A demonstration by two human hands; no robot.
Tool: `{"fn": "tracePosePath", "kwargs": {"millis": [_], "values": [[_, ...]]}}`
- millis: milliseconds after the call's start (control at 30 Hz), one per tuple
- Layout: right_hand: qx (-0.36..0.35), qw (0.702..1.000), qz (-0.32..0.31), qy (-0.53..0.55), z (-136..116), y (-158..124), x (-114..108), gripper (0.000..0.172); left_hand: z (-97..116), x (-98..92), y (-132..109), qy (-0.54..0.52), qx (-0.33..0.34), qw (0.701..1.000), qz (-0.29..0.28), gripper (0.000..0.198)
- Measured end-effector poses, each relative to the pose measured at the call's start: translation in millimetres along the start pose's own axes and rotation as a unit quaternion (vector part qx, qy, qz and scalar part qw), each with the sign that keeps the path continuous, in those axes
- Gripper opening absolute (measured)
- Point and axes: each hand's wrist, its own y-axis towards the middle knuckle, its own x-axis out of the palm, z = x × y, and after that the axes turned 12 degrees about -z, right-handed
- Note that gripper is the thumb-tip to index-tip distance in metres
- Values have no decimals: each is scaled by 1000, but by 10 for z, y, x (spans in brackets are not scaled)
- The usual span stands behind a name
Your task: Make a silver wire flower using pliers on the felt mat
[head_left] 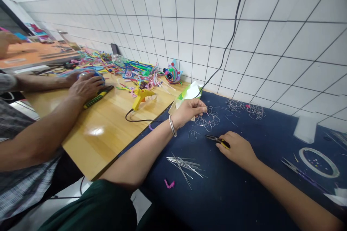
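Observation:
My left hand (188,111), with a silver bangle on the wrist, is pinched on a thin wire flower shape (208,118) that lies on the dark blue cloth (244,187). My right hand (238,148) is closed round small pliers (217,139) with yellow and black handles, their tips pointing left toward the wire shape. A bundle of straight wire pieces (184,164) lies on the cloth in front of me, below my left forearm.
More bent wire shapes (246,108) lie near the tiled wall. A yellow glue gun (141,97) stands on the wooden table (103,130), past it a heap of coloured pipe cleaners (135,70). A co-worker's hand (85,86) rests at the left. A tape ring (320,162) and scissors (295,169) lie right.

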Motion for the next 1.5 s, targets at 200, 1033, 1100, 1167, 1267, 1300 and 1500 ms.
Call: {"fn": "tracePosePath", "kwargs": {"millis": [200, 1033, 1100, 1167, 1267, 1300, 1500], "values": [[5, 999, -7, -50, -187, 161, -104, 26, 39, -58, 0, 9, 23, 1000, 14, 21], [-25, 983, -13, -184, -277, 2, -251, 25, 18, 25, -6, 25, 38, 999, 25, 16], [-11, 982, -2, -189, -153, -178, -303, 25, 28, 60, -17, 20, 35, 999, 18, 15], [8, 982, 7, -191, -48, -343, -349, 25, 33, 104, -31, 12, 27, 999, 10, 15], [22, 982, 17, -188, 38, -508, -362, 26, 15, 181, -51, -9, 12, 1000, 1, 16], [21, 983, 17, -184, 46, -537, -349, 26, 2, 207, -55, -16, 6, 1000, -1, 16], [25, 985, 15, -170, 49, -570, -254, 22, -94, 338, -65, -36, -9, 999, -2, 19]]}}
